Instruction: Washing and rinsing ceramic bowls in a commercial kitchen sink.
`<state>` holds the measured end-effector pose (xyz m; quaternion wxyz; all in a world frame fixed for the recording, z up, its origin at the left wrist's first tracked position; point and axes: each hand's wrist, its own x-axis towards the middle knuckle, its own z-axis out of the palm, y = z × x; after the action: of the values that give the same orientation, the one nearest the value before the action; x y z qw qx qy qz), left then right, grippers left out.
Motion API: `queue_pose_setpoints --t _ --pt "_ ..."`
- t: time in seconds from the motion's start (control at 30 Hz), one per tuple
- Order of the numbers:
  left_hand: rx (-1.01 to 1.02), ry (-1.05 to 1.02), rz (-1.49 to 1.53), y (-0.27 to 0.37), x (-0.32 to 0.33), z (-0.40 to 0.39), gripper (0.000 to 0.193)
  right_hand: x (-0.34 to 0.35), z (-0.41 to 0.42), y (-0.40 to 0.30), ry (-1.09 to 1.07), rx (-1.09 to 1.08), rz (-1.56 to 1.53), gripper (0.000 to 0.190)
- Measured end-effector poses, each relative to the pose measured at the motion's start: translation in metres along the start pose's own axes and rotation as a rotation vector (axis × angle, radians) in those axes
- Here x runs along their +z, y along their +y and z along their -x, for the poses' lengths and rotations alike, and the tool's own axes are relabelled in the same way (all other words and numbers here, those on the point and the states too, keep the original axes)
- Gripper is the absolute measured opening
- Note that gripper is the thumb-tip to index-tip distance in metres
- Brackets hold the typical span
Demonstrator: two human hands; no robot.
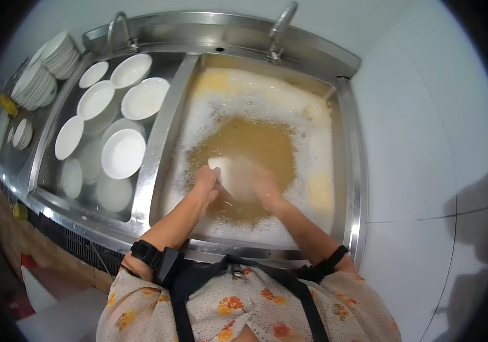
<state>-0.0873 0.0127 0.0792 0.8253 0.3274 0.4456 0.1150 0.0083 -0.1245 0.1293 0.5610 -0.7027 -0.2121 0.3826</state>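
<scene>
My left hand (208, 181) grips the rim of a white dish (223, 169), which is partly under cloudy brown water in the right sink basin. The fingers of my right hand (267, 190) are under the water beside the dish's right side and are blurred, so what they hold cannot be told. Around both hands the water (261, 137) is ringed by white and yellowish foam (244, 92).
Several white bowls (123, 154) float or lie in the left basin, across a steel divider (163, 137). Stacked white dishes (34, 87) stand on the far-left counter. Two taps, left (120, 30) and right (280, 32), rise behind. A tiled wall (406, 162) borders the right side.
</scene>
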Motion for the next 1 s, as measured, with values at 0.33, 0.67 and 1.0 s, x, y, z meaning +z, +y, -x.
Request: queue_pose_setpoints --t 0.33,0.67,1.0 --pt "0.135 -0.488 -0.054 0.034 0.05 0.076 0.017 -0.072 -0.113 0.105 0.075 -0.396 0.451 0.038" --pt "0.203 -0.215 0.289 0.033 0.027 0.046 0.018 0.021 0.011 -0.011 -0.014 -0.314 0.594 0.033" --pt "0.819 -0.118 -0.149 0.153 -0.01 0.158 0.027 -0.064 0.036 0.003 -0.468 0.08 0.941 0.045"
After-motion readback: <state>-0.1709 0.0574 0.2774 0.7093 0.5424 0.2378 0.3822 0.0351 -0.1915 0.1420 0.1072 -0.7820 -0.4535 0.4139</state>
